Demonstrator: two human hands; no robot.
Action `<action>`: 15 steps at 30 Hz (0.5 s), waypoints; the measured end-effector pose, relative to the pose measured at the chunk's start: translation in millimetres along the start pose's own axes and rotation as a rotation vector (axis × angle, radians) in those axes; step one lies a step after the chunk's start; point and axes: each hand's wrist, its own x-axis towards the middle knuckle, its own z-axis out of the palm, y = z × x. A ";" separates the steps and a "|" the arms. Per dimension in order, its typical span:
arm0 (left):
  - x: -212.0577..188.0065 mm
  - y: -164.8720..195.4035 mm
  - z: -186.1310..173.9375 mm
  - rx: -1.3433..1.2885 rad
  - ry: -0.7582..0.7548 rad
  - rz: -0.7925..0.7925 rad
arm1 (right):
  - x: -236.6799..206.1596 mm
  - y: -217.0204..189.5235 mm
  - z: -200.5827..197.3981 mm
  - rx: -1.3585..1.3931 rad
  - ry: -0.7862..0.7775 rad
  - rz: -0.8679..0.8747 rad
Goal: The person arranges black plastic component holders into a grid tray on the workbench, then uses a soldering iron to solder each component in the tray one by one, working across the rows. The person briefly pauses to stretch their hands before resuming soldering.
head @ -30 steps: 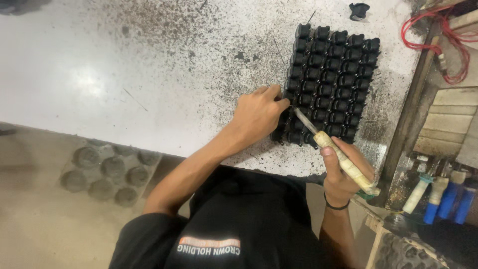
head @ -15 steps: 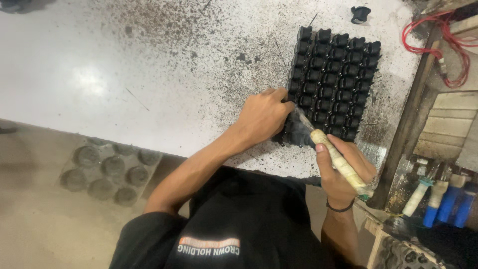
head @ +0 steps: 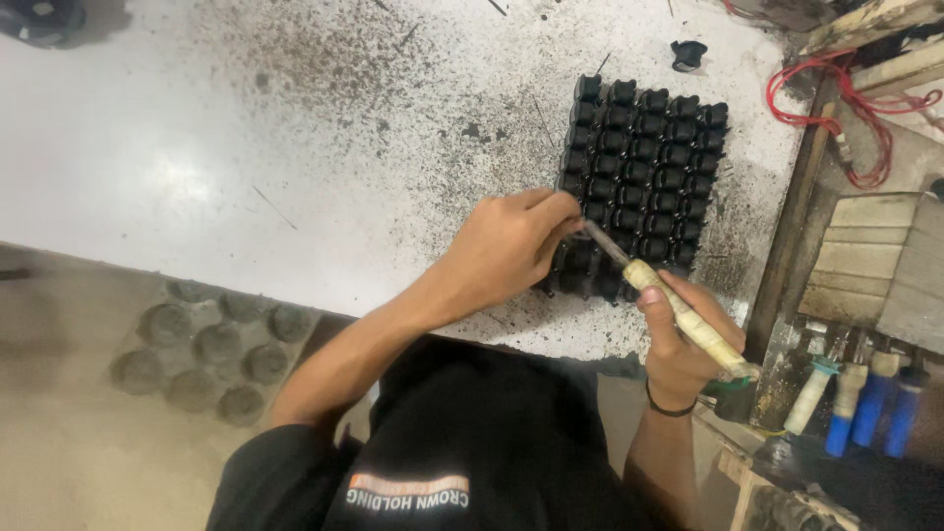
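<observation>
A block of several small black rubber parts (head: 644,167) stands in tight rows on the white speckled table (head: 246,167). My left hand (head: 506,246) rests on the near left corner of the block, fingers pinched on one black part there. My right hand (head: 683,339) grips the pale wrapped handle of a thin metal tool (head: 678,313). The tool's tip (head: 590,231) points up-left and meets the fingers of my left hand at the block's edge.
A single black part (head: 688,54) lies beyond the block. Red wires (head: 846,108) and wooden pieces (head: 865,261) crowd the right side. Blue and white tool handles (head: 865,408) stand at the lower right. A grey moulded tray (head: 202,344) lies on the floor at left.
My right hand moved the tool's tip left, from over the block's near rows to my left fingers. My left hand stayed on the block's corner.
</observation>
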 end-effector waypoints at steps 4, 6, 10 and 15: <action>26.8 2.5 -4.1 0.050 0.138 0.057 | 2.0 10.4 9.4 0.072 0.030 0.041; 39.5 -9.0 1.1 0.150 0.132 0.110 | 6.2 12.1 10.4 0.059 0.031 0.032; 42.6 -44.0 17.6 0.270 0.002 0.053 | 15.2 17.4 14.0 0.107 0.035 0.064; 22.2 -78.3 30.3 0.339 -0.088 -0.009 | 13.3 26.1 29.0 0.155 0.016 0.059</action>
